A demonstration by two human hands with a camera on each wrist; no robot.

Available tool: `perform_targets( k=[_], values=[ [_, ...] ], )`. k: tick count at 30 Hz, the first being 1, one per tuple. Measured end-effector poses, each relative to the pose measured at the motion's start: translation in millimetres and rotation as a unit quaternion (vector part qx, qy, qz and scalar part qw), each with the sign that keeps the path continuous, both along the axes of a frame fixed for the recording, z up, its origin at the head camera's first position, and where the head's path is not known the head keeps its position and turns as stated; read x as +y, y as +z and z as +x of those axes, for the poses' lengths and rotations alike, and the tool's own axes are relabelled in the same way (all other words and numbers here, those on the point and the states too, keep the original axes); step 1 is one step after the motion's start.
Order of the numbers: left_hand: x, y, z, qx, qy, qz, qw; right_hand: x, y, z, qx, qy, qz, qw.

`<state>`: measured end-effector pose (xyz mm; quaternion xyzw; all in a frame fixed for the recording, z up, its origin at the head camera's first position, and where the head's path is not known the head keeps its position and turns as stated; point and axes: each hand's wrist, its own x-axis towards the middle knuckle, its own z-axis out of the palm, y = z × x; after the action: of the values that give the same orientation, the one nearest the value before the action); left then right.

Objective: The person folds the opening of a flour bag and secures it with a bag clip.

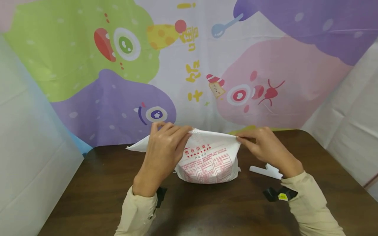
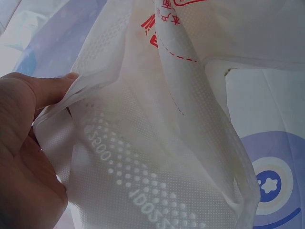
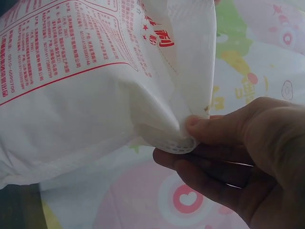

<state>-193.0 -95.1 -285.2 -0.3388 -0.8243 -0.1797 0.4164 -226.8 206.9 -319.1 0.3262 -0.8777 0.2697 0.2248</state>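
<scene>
A white plastic flour bag [image 1: 211, 157] with red print sits on the brown table, its upper part held up. My left hand [image 1: 165, 144] pinches the top edge left of the middle, and a flap of the bag sticks out to the left beyond it. In the left wrist view, the bag's embossed film [image 2: 138, 157] hangs beside that thumb and fingers. My right hand [image 1: 267, 147] pinches the top right corner between thumb and fingers. The bag's contents are hidden.
A white plastic piece, perhaps a clip [image 1: 267, 171], lies on the table [image 1: 212, 209] near my right wrist. Behind the table hangs a cartoon-printed cloth [image 1: 203, 65], with white cloth walls [image 1: 26, 137] at both sides.
</scene>
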Motion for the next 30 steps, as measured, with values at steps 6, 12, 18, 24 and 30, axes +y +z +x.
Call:
perform_targets(
  k=[6,12,18,24,30],
  values=[
    [-0.1,0.4,0.4,-0.006,0.004,-0.004,1.0000,1.3,-0.4,-0.8,0.004,0.006,-0.010,0.9999],
    [-0.1,0.1,-0.1,-0.003,0.002,-0.001,1.0000,1.9,-0.3,-1.6,-0.007,0.008,-0.012,0.9999],
    [3.6,-0.6,0.3,0.020,0.011,-0.005,0.9997,1.7,1.2,-1.6,-0.029,0.005,-0.008,0.9995],
    [11.7,-3.1,3.2,0.016,0.048,-0.021,0.9985,0.7,2.1,-0.1,-0.032,0.003,-0.002,0.9995],
    [15.1,-6.4,2.7,-0.002,0.073,-0.028,0.9969,1.5,1.0,0.0,-0.026,0.006,-0.001,0.9996]
  ],
)
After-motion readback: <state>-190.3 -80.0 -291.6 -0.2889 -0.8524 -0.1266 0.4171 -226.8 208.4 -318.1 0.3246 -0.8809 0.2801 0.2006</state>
